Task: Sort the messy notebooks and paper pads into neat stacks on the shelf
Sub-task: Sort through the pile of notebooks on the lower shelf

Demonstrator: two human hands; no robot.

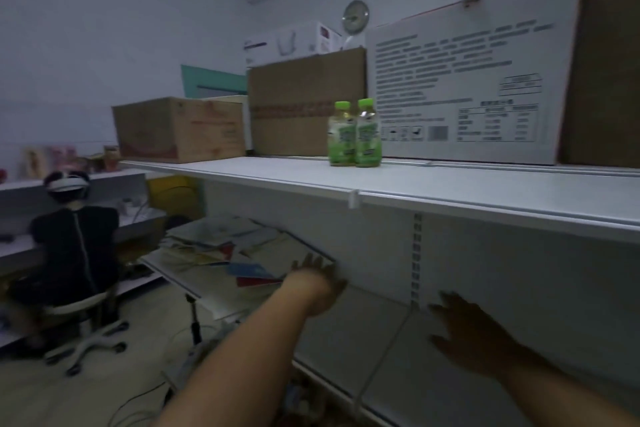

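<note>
Fingers (437,311) of the right hand (474,333) spread empty over the bare near stretch of the lower shelf (363,333). The left hand (320,282), also open and empty, reaches toward the notebooks (214,246) strewn at the shelf's far end. They are best gathered by size, with edges squared.

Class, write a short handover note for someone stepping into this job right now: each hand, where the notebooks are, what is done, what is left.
Left hand: open, holds nothing, stretched out beside the notebooks; too blurred to tell if it touches them.
Right hand: open, fingers spread, over a bare part of the shelf.
Notebooks: a loose, overlapping heap at the left of that shelf.
Done: no neat stack shows.
Left: gather, sort and stack them all.
</note>
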